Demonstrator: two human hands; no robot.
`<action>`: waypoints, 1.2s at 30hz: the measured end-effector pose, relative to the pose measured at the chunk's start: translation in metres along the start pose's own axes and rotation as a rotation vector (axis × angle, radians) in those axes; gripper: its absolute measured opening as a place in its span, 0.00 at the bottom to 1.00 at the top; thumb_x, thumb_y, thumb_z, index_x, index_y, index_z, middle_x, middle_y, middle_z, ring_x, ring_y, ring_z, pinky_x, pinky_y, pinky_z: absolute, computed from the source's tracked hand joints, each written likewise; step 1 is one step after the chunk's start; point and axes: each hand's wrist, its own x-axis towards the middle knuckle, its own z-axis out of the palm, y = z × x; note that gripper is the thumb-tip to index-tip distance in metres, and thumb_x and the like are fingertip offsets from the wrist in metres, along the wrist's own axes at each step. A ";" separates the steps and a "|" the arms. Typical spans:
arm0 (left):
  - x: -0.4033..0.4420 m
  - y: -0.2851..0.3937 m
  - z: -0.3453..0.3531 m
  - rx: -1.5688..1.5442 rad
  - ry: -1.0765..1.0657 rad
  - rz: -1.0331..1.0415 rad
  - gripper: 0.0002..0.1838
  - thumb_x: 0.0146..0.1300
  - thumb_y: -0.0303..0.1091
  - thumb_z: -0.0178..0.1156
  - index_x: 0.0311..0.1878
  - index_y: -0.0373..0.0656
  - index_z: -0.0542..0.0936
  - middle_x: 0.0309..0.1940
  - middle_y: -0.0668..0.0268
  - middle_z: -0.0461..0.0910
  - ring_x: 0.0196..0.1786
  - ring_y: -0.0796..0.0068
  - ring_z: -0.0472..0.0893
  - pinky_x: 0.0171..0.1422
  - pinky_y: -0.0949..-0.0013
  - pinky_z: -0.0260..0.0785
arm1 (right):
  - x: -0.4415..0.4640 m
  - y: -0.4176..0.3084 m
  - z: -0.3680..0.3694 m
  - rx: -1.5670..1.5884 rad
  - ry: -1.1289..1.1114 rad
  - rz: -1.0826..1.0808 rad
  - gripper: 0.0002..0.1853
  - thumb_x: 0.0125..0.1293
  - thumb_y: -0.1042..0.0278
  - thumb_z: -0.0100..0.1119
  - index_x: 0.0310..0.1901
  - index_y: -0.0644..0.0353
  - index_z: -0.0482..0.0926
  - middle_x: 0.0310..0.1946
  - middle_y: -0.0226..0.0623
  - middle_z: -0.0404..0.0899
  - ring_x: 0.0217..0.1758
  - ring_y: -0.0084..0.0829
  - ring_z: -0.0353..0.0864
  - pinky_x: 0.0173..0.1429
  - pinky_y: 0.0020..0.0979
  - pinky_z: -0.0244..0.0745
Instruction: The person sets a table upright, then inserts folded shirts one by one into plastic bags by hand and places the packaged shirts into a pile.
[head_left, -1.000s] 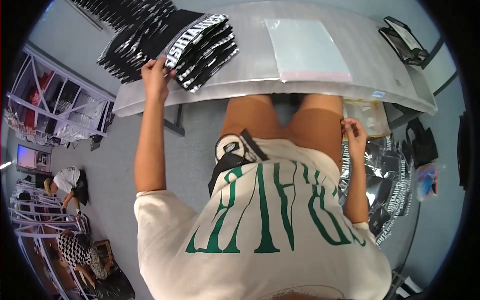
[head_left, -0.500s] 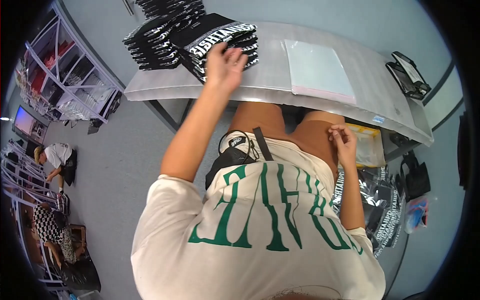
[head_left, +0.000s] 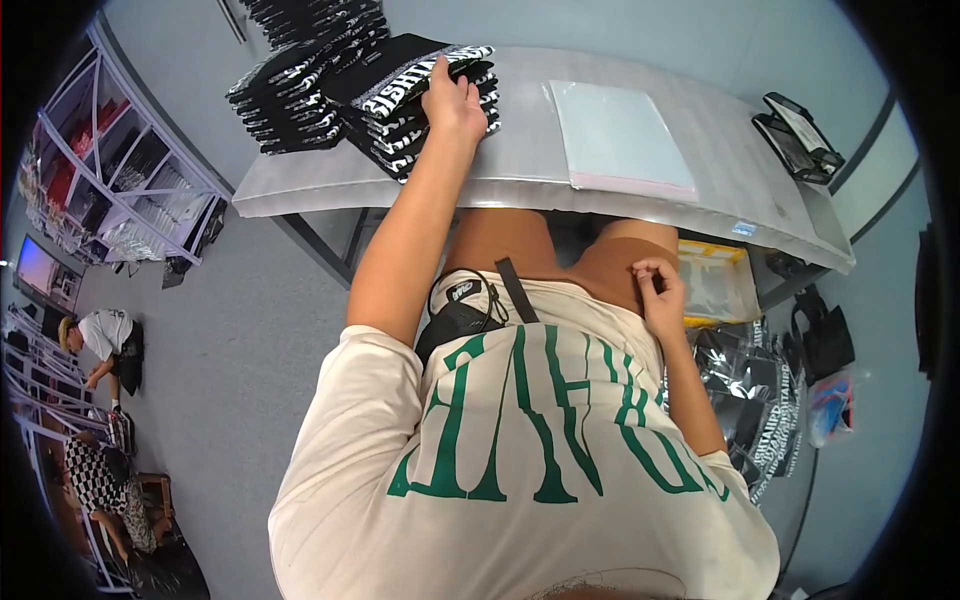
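Observation:
A stack of folded black T-shirts (head_left: 375,85) with white lettering lies on the left part of the table. My left hand (head_left: 455,108) is at the stack's right front edge, its thumb over the top folded T-shirt (head_left: 415,75) and its fingers curled at the edge just below. Above my right thigh rests my right hand (head_left: 662,290), fingers loosely curled and thumb close to the index fingertip; nothing shows in it. A pile of clear plastic bags (head_left: 620,135) lies flat on the table, right of the stack.
More folded black shirts (head_left: 290,105) are piled at the table's left end. A black tray (head_left: 798,140) stands at the right end of the grey table (head_left: 520,190). Below are a yellow crate (head_left: 715,255) and bagged shirts (head_left: 750,400). Two people are by racks at left.
My left hand has gone from loosely spread above the stack's front edge to gripping the top shirt's edge. My right thumb and index finger have come closer together. The view has shifted slightly.

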 end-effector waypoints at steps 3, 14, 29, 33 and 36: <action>0.012 0.000 0.018 0.023 0.082 0.040 0.39 0.71 0.50 0.59 0.71 0.33 0.53 0.70 0.54 0.62 0.73 0.59 0.62 0.82 0.57 0.47 | 0.013 -0.015 0.008 0.034 -0.068 0.033 0.05 0.69 0.76 0.57 0.42 0.64 0.81 0.34 0.28 0.81 0.41 0.19 0.76 0.49 0.22 0.71; -0.081 0.050 -0.066 0.119 -0.131 -0.062 0.19 0.67 0.32 0.54 0.59 0.36 0.68 0.57 0.52 0.72 0.61 0.49 0.76 0.67 0.42 0.72 | 0.081 -0.062 0.061 1.016 -0.774 0.338 0.33 0.76 0.42 0.43 0.68 0.63 0.65 0.57 0.49 0.77 0.53 0.39 0.82 0.58 0.39 0.77; -0.162 0.123 -0.181 0.504 -0.484 -0.560 0.35 0.50 0.26 0.55 0.66 0.34 0.67 0.51 0.56 0.80 0.50 0.62 0.84 0.53 0.62 0.80 | 0.050 -0.072 0.066 1.639 -0.862 0.826 0.23 0.72 0.62 0.51 0.61 0.71 0.73 0.56 0.51 0.80 0.56 0.41 0.83 0.64 0.42 0.78; -0.163 0.071 -0.127 0.564 -0.561 -0.679 0.33 0.60 0.23 0.55 0.70 0.35 0.62 0.56 0.55 0.78 0.55 0.64 0.82 0.59 0.61 0.77 | 0.023 -0.048 -0.006 1.192 -0.634 0.836 0.19 0.70 0.68 0.56 0.57 0.72 0.76 0.50 0.50 0.83 0.48 0.39 0.87 0.51 0.36 0.85; -0.168 0.027 -0.088 0.620 -0.642 -0.710 0.33 0.65 0.23 0.55 0.73 0.38 0.59 0.59 0.56 0.76 0.56 0.64 0.81 0.61 0.60 0.76 | 0.005 -0.052 -0.043 1.134 -0.447 0.849 0.15 0.67 0.75 0.58 0.54 0.72 0.79 0.46 0.49 0.85 0.46 0.39 0.88 0.51 0.36 0.85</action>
